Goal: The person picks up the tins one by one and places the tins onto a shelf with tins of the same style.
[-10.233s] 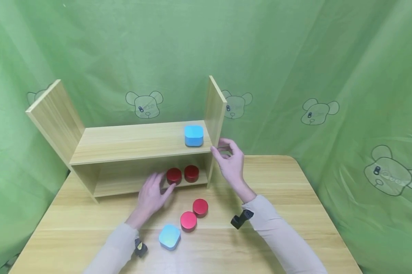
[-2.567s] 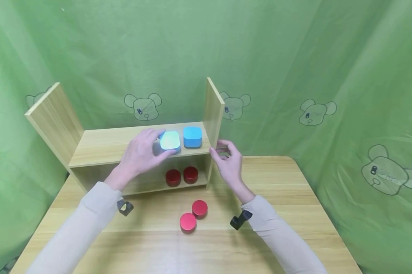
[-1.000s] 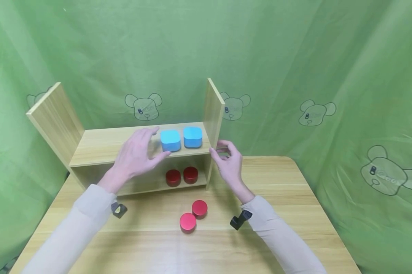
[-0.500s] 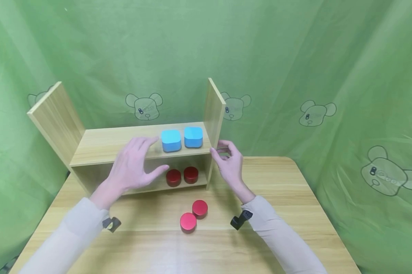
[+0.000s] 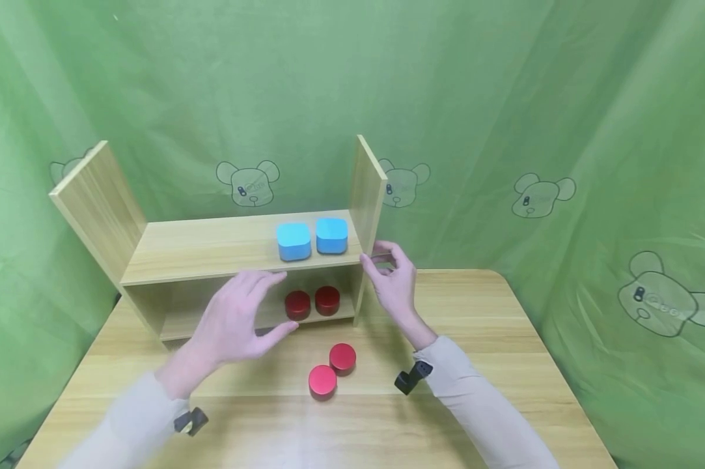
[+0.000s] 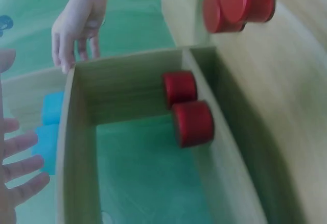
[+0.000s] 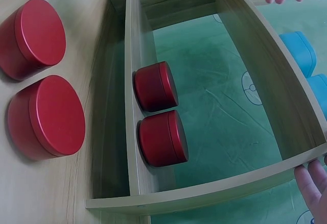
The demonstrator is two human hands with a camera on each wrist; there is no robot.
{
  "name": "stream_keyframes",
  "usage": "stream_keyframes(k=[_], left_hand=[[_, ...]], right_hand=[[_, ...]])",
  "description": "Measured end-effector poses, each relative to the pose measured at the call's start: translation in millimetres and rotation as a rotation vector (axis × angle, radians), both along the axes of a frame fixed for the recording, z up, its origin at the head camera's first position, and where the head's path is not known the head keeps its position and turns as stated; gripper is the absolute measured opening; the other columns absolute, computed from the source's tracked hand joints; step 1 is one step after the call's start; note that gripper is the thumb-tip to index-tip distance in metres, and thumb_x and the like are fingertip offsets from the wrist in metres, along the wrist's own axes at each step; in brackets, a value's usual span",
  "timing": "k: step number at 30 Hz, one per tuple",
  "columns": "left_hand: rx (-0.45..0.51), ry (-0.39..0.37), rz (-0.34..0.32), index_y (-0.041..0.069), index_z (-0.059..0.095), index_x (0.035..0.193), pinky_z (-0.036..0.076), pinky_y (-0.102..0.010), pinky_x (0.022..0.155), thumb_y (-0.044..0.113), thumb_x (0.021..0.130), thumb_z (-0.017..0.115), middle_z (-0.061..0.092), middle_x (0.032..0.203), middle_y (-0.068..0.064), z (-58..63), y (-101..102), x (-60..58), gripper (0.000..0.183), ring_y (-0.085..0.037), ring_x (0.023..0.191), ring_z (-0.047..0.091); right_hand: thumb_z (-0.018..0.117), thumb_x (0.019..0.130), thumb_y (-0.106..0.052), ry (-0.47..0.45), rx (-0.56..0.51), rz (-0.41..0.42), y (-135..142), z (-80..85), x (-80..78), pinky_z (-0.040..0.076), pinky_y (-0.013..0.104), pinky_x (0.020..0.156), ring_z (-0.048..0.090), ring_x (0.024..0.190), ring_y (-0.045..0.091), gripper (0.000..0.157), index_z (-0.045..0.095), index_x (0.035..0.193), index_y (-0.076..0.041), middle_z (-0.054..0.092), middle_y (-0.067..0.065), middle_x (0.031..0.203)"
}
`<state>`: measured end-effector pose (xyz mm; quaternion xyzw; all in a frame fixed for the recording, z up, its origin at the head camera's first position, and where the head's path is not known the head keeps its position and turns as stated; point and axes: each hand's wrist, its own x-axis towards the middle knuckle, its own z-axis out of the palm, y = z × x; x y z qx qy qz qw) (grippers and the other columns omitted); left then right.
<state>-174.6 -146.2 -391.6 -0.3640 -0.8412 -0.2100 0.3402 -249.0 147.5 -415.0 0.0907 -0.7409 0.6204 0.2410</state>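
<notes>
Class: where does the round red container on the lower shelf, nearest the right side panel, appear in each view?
Head: red container, below centre, slightly left.
Left wrist: red container, just above centre, slightly right.
Right wrist: red container, just below centre.
Shared landmark: side panel, right hand at its edge.

There are four red tins (image 5: 297,305): two right of the frame's middle on the lower board (image 5: 179,316), and two below them on the worktop (image 5: 463,326). There are two blue tins (image 5: 294,241), both near the centre on the upper board (image 5: 206,246). Each wrist view also shows four red and two blue. One shelf fills the centre left, with two boards and two side panels (image 5: 368,195). Two hands (image 5: 229,320) show, one left of centre, one right, with two sleeves (image 5: 481,404) and two black wrist cameras (image 5: 414,377). Behind hangs a green curtain (image 5: 446,85) bearing five visible mouse heads (image 5: 252,187), two partly hidden.
</notes>
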Motion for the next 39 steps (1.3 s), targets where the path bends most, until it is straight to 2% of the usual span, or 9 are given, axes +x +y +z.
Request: stream_keyframes(k=[6, 17, 25, 34, 39], left_hand=[[-0.021, -0.021, -0.014, 0.001, 0.065, 0.135, 0.064, -0.044, 0.093, 0.057, 0.088, 0.076, 0.075, 0.123, -0.013, -21.6, 6.3, 5.5, 0.074, -0.029, 0.112, 0.07], [-0.112, -0.147, -0.002, 0.005, 0.061, 0.14, 0.062, -0.044, 0.099, 0.054, 0.084, 0.081, 0.072, 0.128, -0.009, -64.8, 16.3, 19.1, 0.077, -0.025, 0.117, 0.068], [-0.19, -0.283, 0.027, 0.008, 0.06, 0.142, 0.057, -0.048, 0.11, 0.06, 0.089, 0.074, 0.071, 0.133, -0.006, -89.7, 26.4, 30.7, 0.075, -0.024, 0.124, 0.067], [-0.24, -0.358, 0.019, 0.008, 0.059, 0.143, 0.056, -0.048, 0.113, 0.062, 0.091, 0.07, 0.069, 0.137, -0.006, -123.4, 37.0, 34.0, 0.075, -0.025, 0.128, 0.066], [-0.252, -0.381, 0.026, 0.011, 0.059, 0.144, 0.055, -0.046, 0.114, 0.064, 0.09, 0.07, 0.069, 0.138, -0.004, -137.8, 41.2, 35.0, 0.077, -0.023, 0.128, 0.066]], right_hand=[[0.078, 0.092, -0.004, 0.006, 0.003, -0.002, 0.4, -0.3, -0.1, 0.063, 0.017, 0.073, 0.066, 0.091, 0.006, 0.032, 0.068, 0.122, 0.003, 0.071, 0.023, 0.114], [0.079, 0.091, -0.002, 0.021, 0.003, 0.002, 0.1, -2.0, -0.6, 0.062, 0.016, 0.071, 0.066, 0.09, 0.004, 0.033, 0.068, 0.122, 0.003, 0.071, 0.023, 0.113], [0.078, 0.091, -0.002, 0.017, 0.007, 0.0, 0.7, -2.2, -0.8, 0.062, 0.016, 0.071, 0.066, 0.09, 0.005, 0.033, 0.067, 0.122, 0.004, 0.07, 0.023, 0.113], [0.079, 0.091, -0.003, 0.017, 0.008, -0.002, 1.4, -2.8, -1.3, 0.062, 0.015, 0.072, 0.066, 0.09, 0.006, 0.033, 0.068, 0.122, 0.003, 0.071, 0.022, 0.112], [0.078, 0.091, -0.002, 0.011, 0.006, 0.001, 1.3, -1.7, -1.3, 0.062, 0.016, 0.072, 0.066, 0.09, 0.007, 0.033, 0.067, 0.122, 0.003, 0.071, 0.023, 0.113]])
